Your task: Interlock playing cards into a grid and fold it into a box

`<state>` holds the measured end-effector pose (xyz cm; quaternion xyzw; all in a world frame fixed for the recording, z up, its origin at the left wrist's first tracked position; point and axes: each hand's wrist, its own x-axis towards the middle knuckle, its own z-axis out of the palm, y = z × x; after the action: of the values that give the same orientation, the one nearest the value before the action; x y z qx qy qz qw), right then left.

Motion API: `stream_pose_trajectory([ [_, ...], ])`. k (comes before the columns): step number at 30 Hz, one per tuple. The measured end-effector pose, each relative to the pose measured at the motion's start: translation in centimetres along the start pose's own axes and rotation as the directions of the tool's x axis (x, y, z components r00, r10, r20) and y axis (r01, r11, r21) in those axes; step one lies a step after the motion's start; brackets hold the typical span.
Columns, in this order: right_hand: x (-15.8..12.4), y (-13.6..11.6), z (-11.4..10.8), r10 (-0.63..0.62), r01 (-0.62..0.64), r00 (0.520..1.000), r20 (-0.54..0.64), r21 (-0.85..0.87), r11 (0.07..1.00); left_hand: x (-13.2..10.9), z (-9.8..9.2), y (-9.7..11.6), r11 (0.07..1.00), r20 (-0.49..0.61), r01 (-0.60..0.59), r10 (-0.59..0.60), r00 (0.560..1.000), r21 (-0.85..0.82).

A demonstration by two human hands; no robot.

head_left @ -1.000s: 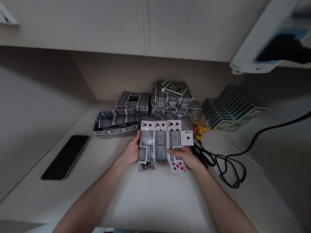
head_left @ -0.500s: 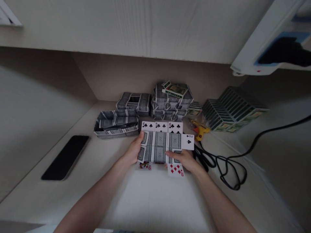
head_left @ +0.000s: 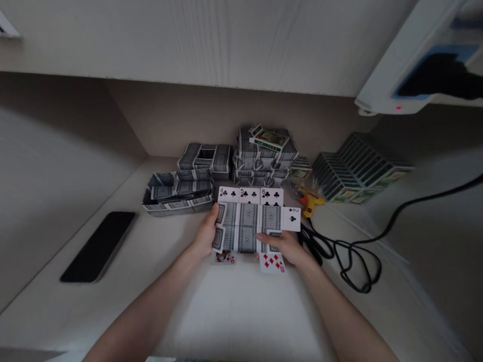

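Note:
A flat panel of joined playing cards (head_left: 248, 221), mostly backs up, is held between both hands. Faces of a 4, 5 and 6 of clubs show along its far edge, a 2 of clubs (head_left: 292, 219) sticks out at the right, and a 10 of diamonds (head_left: 272, 262) shows at the near edge. My left hand (head_left: 206, 232) grips the panel's left edge, with the thumb near the upper left corner. My right hand (head_left: 284, 244) grips the lower right part, its thumb lying on top and its other fingers mostly hidden beneath.
Card-built boxes (head_left: 181, 193) and a card stack (head_left: 264, 156) with a small card pack on top stand behind. Stacked card packs (head_left: 362, 171), a yellow glue gun (head_left: 311, 201) and black cable (head_left: 356, 246) lie right. A phone (head_left: 98, 246) lies left; a power strip (head_left: 411, 65) hangs upper right.
The view has shifted slightly, moving the surroundings a little left. Both hands keep their hold on the card panel.

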<state>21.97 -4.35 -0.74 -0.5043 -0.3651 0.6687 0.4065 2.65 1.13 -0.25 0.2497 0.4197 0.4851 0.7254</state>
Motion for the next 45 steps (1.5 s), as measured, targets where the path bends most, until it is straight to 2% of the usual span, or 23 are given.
stream_pose_trajectory([
  [10, -0.2, -0.1, 0.3, -0.010, 0.010, 1.000, 0.001, -0.002, 1.000, 0.3, -0.3, -0.2, 0.973, 0.001, -0.152, 0.154, 0.988, 0.173],
  [16, -0.1, -0.3, 0.5, -0.001, 0.001, 1.000, 0.004, 0.003, 1.000, 0.8, -0.5, -0.5, 0.925, -0.124, -0.210, 0.260, 0.958, 0.317],
  [19, 0.0, -0.6, 0.4, 0.013, -0.012, 1.000, -0.012, 0.059, 0.998, 0.7, -0.5, -0.1, 0.967, -0.093, -0.146, 0.168, 0.981, 0.209],
  [21, 0.1, -0.9, 0.3, 0.004, -0.003, 1.000, -0.018, 0.096, 0.995, 0.5, -0.5, 0.3, 0.996, 0.001, -0.045, 0.045, 0.999, 0.082],
  [23, 0.1, -1.1, 0.3, -0.001, 0.003, 1.000, -0.023, 0.116, 0.993, 0.2, -0.4, 0.6, 0.999, 0.110, 0.046, -0.046, 0.993, 0.000],
  [25, 0.2, -1.2, 0.2, -0.007, 0.010, 0.999, -0.032, 0.119, 0.993, 0.1, -0.4, 0.7, 0.998, 0.160, 0.060, -0.057, 0.986, -0.016],
  [31, 0.5, -0.2, -0.1, -0.022, 0.024, 1.000, -0.016, 0.107, 0.994, 0.7, -0.7, 0.1, 0.986, 0.072, -0.110, 0.101, 0.992, 0.126],
  [36, 0.5, 0.2, -0.3, -0.028, 0.029, 1.000, -0.008, 0.081, 0.996, 1.4, -1.3, -0.6, 0.921, 0.025, -0.243, 0.247, 0.969, 0.304],
  [39, 0.6, 0.3, -0.4, -0.026, 0.025, 1.000, 0.003, 0.062, 0.998, 1.7, -1.7, -0.8, 0.885, 0.032, -0.274, 0.283, 0.959, 0.376],
  [42, 0.5, 0.2, -0.4, -0.024, 0.024, 1.000, 0.014, 0.050, 0.998, 1.8, -1.9, -0.7, 0.878, 0.053, -0.284, 0.287, 0.957, 0.385],
  [45, 0.4, -0.2, -0.5, 0.000, -0.002, 0.999, 0.037, 0.050, 0.999, 1.8, -1.8, -0.4, 0.915, 0.052, -0.282, 0.279, 0.959, 0.290],
])
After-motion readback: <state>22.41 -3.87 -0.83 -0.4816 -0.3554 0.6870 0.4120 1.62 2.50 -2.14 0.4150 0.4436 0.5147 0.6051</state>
